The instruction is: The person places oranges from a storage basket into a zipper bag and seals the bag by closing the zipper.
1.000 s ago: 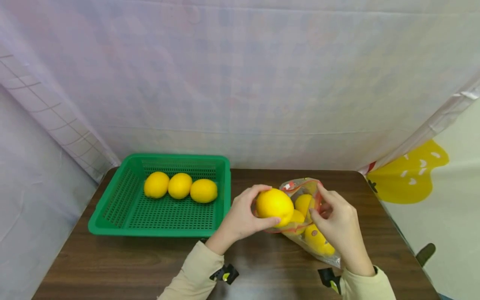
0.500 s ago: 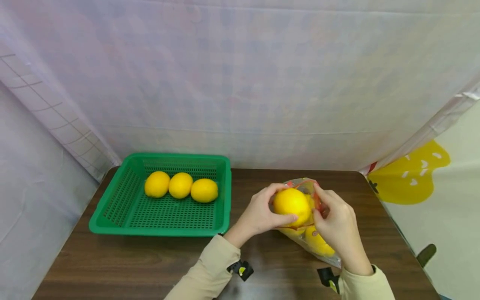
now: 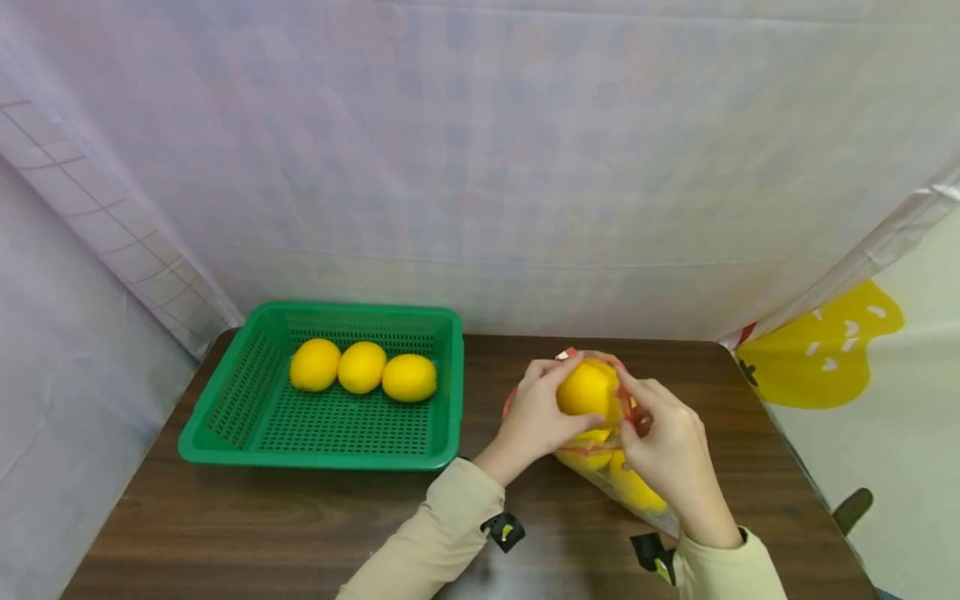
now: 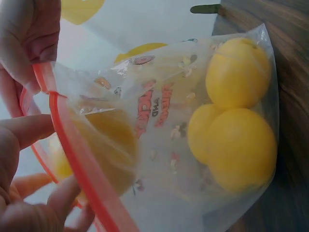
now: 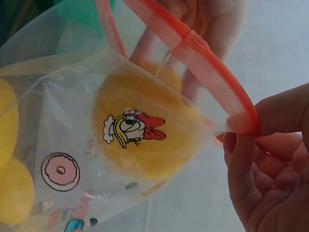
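Our left hand [image 3: 532, 421] grips a lemon [image 3: 587, 390] inside the bag [image 4: 166, 169], toward the right edge of the desk [image 3: 757, 450] — our right hand [image 3: 667, 446] pinches the rim [image 5: 219, 79]. We seem mid-bagging — next calls for letting go.

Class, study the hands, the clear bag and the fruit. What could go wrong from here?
The right hand pinches the clear bag by its red edge; if that slips, the bag might fold. The left hand holds a yellow fruit at that edge and could catch it on leaving, tugging the bag.
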`<state>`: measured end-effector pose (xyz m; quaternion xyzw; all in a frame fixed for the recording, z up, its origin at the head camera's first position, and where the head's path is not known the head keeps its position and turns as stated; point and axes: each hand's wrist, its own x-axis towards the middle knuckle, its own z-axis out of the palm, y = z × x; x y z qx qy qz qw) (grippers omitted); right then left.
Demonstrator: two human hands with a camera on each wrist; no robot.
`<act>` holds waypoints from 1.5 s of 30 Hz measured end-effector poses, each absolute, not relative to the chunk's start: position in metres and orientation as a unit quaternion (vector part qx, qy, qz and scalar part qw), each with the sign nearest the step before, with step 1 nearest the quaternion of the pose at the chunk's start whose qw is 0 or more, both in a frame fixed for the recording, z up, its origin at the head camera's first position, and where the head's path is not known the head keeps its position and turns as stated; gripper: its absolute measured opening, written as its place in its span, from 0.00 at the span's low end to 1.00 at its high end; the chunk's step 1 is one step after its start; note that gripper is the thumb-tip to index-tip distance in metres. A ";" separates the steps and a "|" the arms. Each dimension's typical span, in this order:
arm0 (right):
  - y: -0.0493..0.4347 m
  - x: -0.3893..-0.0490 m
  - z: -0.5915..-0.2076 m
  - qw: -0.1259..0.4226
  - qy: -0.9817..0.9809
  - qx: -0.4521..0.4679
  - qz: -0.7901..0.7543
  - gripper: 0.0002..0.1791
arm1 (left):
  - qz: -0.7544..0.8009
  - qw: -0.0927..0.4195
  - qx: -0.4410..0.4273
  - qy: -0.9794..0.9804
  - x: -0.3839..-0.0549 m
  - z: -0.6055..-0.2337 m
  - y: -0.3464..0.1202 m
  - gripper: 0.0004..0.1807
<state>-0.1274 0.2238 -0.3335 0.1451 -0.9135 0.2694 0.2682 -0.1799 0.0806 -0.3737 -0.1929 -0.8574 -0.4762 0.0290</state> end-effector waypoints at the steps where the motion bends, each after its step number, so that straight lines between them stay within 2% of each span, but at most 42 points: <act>1: 0.224 -0.128 -0.333 0.268 -0.913 0.143 0.271 0.27 | -0.484 0.027 -0.204 -0.851 -0.181 -0.374 0.080 0.41; 6: 0.228 -0.129 -0.330 0.271 -0.913 0.123 0.279 0.27 | -0.522 -0.015 -0.245 -0.817 -0.182 -0.372 0.073 0.41; 11: 0.232 -0.127 -0.329 0.259 -0.918 0.097 0.285 0.27 | -0.515 -0.036 -0.246 -0.820 -0.182 -0.366 0.057 0.39; 25: 0.237 -0.121 -0.328 0.255 -0.917 0.099 0.289 0.27 | -0.387 0.016 -0.201 -0.900 -0.211 -0.354 -0.018 0.35; 30: 0.239 -0.121 -0.329 0.254 -0.916 0.099 0.294 0.27 | -0.360 -0.009 -0.154 -0.920 -0.226 -0.357 -0.034 0.35; 41: 0.242 -0.119 -0.328 0.249 -0.921 0.092 0.286 0.28 | -0.279 -0.052 -0.137 -0.949 -0.261 -0.366 -0.058 0.37; 45: 0.243 -0.119 -0.329 0.250 -0.921 0.095 0.285 0.28 | -0.269 -0.052 -0.129 -0.953 -0.275 -0.372 -0.065 0.36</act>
